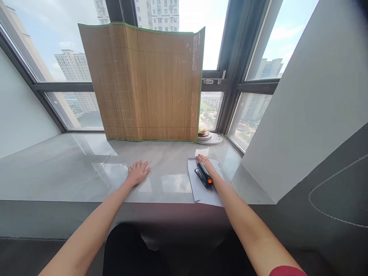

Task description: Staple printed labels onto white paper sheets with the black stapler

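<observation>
Ready step, apparently, nothing gripped: left hand (138, 173) laid fingers-spread on sill (168, 163), right hand (207, 164) stretched flattish by stapler (203, 176) on paper (204, 195); for lifting, grasp needed.

High-rise room, wide windowsill (166, 153), towers (73, 65) outside

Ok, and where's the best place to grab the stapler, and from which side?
Likely mid-body on the stapler, from above and the left: it is long and narrow, so a grip across it should suit, and the right hand crowds its right side, while flat paper shows to its left.
</observation>
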`<act>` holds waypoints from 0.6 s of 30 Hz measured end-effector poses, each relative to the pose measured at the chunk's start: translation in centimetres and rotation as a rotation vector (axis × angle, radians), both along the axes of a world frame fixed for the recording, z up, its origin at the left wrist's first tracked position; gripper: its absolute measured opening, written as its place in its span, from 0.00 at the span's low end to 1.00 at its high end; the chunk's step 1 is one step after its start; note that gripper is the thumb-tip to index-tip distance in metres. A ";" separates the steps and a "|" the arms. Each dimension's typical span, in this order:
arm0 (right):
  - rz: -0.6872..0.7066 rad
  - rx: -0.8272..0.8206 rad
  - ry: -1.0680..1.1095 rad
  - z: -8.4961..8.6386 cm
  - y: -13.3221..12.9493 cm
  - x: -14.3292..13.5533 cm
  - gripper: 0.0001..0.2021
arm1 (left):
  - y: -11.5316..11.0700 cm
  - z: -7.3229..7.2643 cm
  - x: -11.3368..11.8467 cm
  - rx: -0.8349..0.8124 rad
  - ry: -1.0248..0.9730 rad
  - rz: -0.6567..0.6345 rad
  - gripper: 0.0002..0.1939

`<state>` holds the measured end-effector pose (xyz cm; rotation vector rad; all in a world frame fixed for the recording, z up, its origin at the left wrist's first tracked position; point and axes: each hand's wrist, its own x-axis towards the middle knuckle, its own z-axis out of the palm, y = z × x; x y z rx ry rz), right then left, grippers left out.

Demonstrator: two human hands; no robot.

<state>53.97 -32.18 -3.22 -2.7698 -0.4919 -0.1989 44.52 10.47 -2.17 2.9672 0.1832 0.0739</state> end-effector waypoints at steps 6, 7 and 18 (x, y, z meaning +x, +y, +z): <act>0.094 0.005 -0.024 0.7 11.1 1.1 0.20 | 0.4 -0.2 0.2 -0.128 -0.052 0.033 0.34; 0.112 0.004 -0.025 0.9 13.3 1.3 0.20 | 0.6 -0.4 0.3 -0.157 -0.069 0.039 0.34; 0.226 0.062 0.038 1.6 26.6 1.7 0.24 | 1.7 0.7 -0.3 -0.595 -0.247 0.194 0.33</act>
